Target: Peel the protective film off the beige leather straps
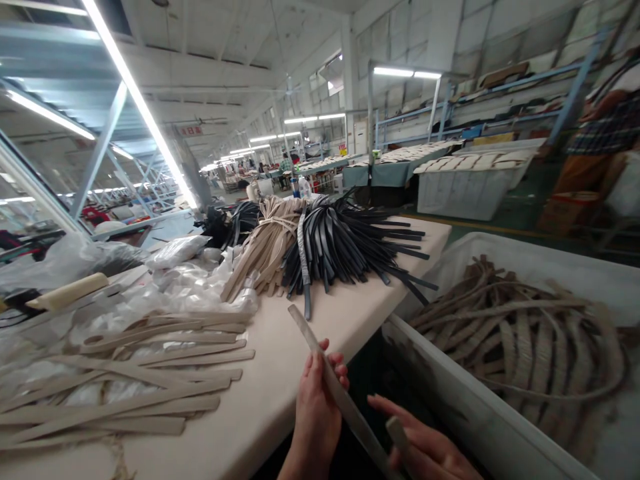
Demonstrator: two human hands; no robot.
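We hold a long grey strip [334,379] slantwise over the near edge of the surface [280,373]. Our left hand [317,407] wraps its fingers [336,363] around the strip's middle, clamped on it, with the upper end rising free toward the dark bundle. Our right hand [425,447] lies lower, at the bottom of the view, its fingers [387,404] curled about the strip's lower end, which folds back there; the grip looks closed on it.

On the surface to the left lies a loose spread of beige strips [125,380], partly over crumpled clear plastic [175,287]. Farther back sit a tied bundle of tan strips [265,247] and, just beside it, a fanned heap of black strips [350,247], with one grey strip laid across them. To the right, off the surface, a white bin [465,400] holds a tangle of tan straps [525,333]. Farther off in the hall stand more tables with stacked pieces [425,155], and a person in a checked shirt [610,127] at the right edge.
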